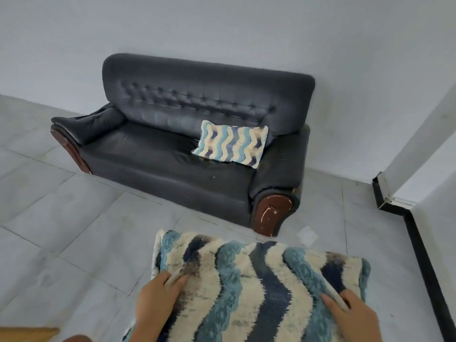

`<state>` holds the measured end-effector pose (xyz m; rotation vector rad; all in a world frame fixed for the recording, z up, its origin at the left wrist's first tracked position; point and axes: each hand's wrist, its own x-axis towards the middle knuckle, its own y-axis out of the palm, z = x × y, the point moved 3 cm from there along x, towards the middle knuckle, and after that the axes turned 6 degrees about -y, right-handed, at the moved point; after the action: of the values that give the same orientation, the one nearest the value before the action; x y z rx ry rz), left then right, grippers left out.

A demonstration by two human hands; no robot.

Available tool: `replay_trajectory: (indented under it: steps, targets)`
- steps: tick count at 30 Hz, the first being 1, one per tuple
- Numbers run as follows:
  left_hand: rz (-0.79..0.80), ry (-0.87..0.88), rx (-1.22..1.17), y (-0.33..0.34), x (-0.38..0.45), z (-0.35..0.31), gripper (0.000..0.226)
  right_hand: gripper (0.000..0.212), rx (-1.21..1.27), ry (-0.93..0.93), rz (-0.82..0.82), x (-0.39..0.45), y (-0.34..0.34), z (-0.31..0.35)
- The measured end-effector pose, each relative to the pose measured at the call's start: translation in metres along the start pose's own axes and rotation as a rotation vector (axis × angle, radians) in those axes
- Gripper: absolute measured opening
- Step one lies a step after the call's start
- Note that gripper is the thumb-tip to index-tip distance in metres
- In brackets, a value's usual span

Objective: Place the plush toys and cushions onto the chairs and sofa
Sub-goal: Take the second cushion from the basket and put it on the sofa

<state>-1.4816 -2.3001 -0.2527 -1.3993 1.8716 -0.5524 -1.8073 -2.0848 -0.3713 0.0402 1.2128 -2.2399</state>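
Head view: both hands clamp the shaggy wave-striped cushion (259,287), the left hand (158,299) on its left edge, the right hand (350,314) on its right, held above the tiled floor (74,218) short of the black leather sofa (172,154). Released from here, it would likely land on the floor. The sofa holds one matching cushion (230,143) at its right end, leaning on the backrest; the left seat is free.

Pale grey tiled floor (74,230) across the lower frame, plain white wall (222,28) along the top, black skirting strip (419,248) at right, small white paper scrap (307,235) right of centre
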Motion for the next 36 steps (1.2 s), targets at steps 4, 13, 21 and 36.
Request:
replay_trajectory:
  steps: [4, 13, 21, 36]
  targets:
    - [0.117, 0.138, -0.002, 0.018, 0.083, 0.007, 0.079, 0.064, -0.092, -0.254, 0.192, 0.105, 0.084, 0.002]
    - [-0.206, -0.003, 0.082, -0.026, 0.278, -0.03, 0.022, 0.039, -0.043, -0.435, 0.254, 0.228, 0.074, 0.363]
    - [-0.247, -0.29, -0.199, -0.076, 0.399, 0.021, 0.015, 0.042, -0.164, -0.576, 0.537, 0.318, 0.205, 0.523]
    - [-0.41, -0.398, 0.053, -0.33, 0.791, 0.07, 0.037, 0.045, -0.052, -0.445, 0.495, 0.388, 0.448, 0.859]
